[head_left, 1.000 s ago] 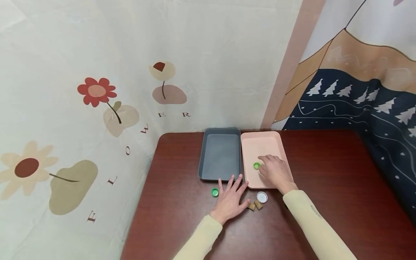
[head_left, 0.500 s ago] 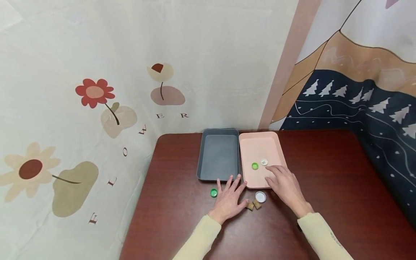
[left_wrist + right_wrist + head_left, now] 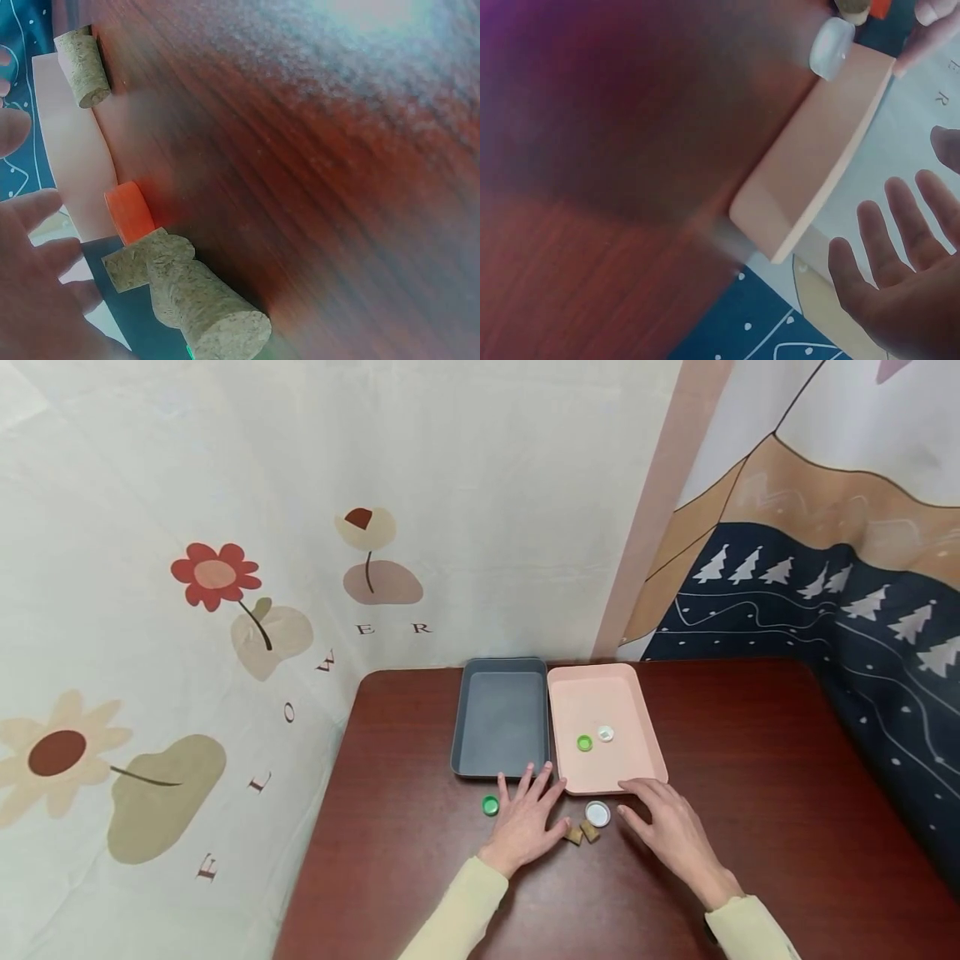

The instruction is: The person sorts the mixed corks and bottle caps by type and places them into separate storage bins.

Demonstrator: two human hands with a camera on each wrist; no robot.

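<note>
My left hand (image 3: pixel 521 822), fingers spread, lies between a green bottle cap (image 3: pixel 490 806) and two corks (image 3: pixel 589 832). Its fingertips reach the front of the grey tray (image 3: pixel 500 718). In the left wrist view, several corks (image 3: pixel 225 322) and an orange bottle cap (image 3: pixel 129 212) are near that hand; the head view hides some of them. My right hand (image 3: pixel 671 827) holds nothing, its fingers loosely bent at the front right corner of the pink tray (image 3: pixel 615 693). A round white lid (image 3: pixel 597 814) lies to the left of its thumb.
Inside the pink tray sit a light green cap (image 3: pixel 584 743) and a small whitish round piece (image 3: pixel 606 734). Both trays stand side by side at the back of the brown table (image 3: pixel 742 760). Behind them hangs a printed cloth (image 3: pixel 465 510).
My right hand has drawn back from inside the pink tray to its front edge, leaving the whitish piece uncovered beside the light green cap. The left hand has stayed in place.
</note>
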